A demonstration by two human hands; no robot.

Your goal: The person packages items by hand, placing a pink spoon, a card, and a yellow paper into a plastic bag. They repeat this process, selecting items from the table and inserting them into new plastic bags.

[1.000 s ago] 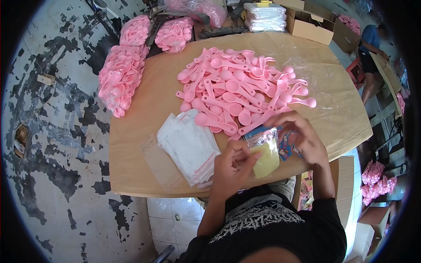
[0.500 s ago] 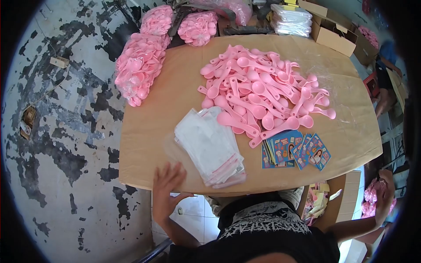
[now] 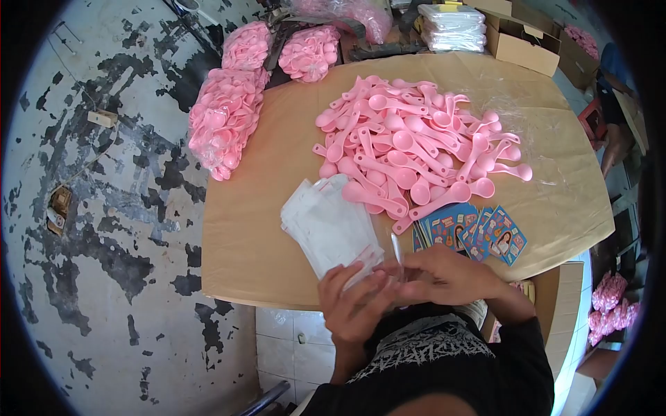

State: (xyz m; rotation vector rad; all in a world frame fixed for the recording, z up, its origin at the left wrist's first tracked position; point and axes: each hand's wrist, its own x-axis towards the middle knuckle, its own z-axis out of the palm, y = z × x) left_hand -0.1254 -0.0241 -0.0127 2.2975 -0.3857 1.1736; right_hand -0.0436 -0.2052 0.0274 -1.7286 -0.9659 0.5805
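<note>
Both my hands have come together at the table's front edge. Between them rises a clear plastic bag point(image 3: 395, 251), seen mostly as a shiny upright edge. My right hand point(image 3: 447, 276) pinches it from the right, its fingertips slightly blurred. On the other side, my left hand point(image 3: 352, 305) has its fingers bent around the bag's lower part, just over the stack of clear plastic bags point(image 3: 331, 225). Printed blue cards point(image 3: 503, 236) lie fanned out beyond my right hand, partly covered by it. Behind the bags spreads a heap of pink plastic spoons point(image 3: 416, 142).
Bags packed with pink spoons point(image 3: 225, 121) stand at the back left of the brown-covered table point(image 3: 257, 236). Wrapped clear packs point(image 3: 452, 29) and an open cardboard box point(image 3: 524, 45) are at the back. Another box point(image 3: 558, 305) stands below, right. A person point(image 3: 614, 104) sits far right.
My right hand has swung in from the far right to the table's front edge. My left hand has moved right, from beside the stack to its near end. A bag is now between them.
</note>
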